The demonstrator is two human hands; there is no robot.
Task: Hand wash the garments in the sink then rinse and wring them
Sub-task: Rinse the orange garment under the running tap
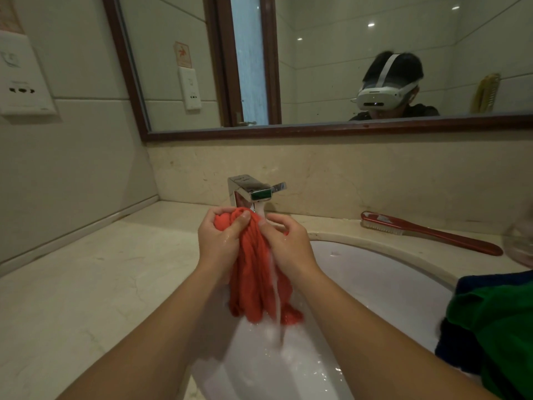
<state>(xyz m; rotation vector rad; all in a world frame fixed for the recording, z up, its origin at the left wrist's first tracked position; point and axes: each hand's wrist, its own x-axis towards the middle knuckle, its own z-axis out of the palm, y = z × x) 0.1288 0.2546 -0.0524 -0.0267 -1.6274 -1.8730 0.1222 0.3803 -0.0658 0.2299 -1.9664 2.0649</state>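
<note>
A wet red garment hangs bunched above the white sink, under the running chrome tap. My left hand grips its upper bunched end, thumb over the cloth. My right hand grips the same garment from the right, fingers curled round the folds. Water streams down past the cloth into the basin. A green garment lies over a dark blue one on the sink's right rim.
A red scrubbing brush lies on the beige counter behind the sink at the right. A clear glass thing shows blurred at the right edge. The counter stretches left to the tiled wall; a mirror hangs above.
</note>
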